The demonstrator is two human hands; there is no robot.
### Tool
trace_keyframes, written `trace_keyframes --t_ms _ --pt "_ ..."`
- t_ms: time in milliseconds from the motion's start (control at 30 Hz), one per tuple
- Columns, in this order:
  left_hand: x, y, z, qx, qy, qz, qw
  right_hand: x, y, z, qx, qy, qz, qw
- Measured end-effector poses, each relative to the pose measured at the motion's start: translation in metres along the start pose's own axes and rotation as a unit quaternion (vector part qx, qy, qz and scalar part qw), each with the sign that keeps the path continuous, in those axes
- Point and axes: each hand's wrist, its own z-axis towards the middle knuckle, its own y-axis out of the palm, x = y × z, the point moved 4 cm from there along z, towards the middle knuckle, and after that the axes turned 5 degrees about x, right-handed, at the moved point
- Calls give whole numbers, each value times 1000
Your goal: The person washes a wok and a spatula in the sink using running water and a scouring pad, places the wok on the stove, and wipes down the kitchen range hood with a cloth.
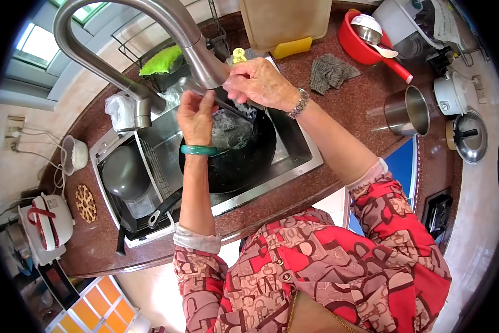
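Observation:
Both hands are raised under the faucet head, above a dark wok in the sink. My left hand, with a green bangle at the wrist, has its fingers pinched at one end of a thin dark stick-like item. My right hand, wearing a metal watch, is curled close by on the right; what its fingers hold is hidden. Water and some suds show in the wok below the hands.
A drying rack with a dark pan fills the sink's left side. Behind stand a cutting board and a yellow sponge. To the right are a grey cloth, a red pan and a steel pot.

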Motion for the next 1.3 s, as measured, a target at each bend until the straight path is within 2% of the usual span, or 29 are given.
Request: trace_keyframes --t_ms 100,200,300,367,533,767,833,1033,1167,1200,1233,1300 --pt "19 -4 2 36 33 11 999 1 0 4 2 -9 18 1000" --pt "19 -1 6 30 58 27 997 -5 1 9 -16 -39 17 999" --pt "14 5 6 25 65 23 997 -6 -3 12 -18 -18 8 1000" --pt "13 7 4 62 74 7 995 5 -3 17 -24 -4 29 999" --pt "47 5 1 99 157 48 981 -3 -9 14 -17 -8 21 1000" --pt "12 6 -9 112 138 13 984 3 -7 16 -26 -6 48 998" --pt "12 11 -12 106 138 7 985 1 -6 17 -29 -21 8 999" --pt "11 26 -15 50 158 -6 986 -7 -1 14 -24 6 46 999" --pt "3 27 -19 41 117 -17 992 -18 -8 2 -32 9 -42 999" --pt "0 29 -21 29 107 -30 993 -26 -13 -3 0 -96 -201 975" --pt "-11 26 -21 27 101 4 995 -35 -16 -10 32 -198 -353 914" --pt "-20 27 -24 22 58 14 998 -38 -20 -22 41 -212 -342 915"
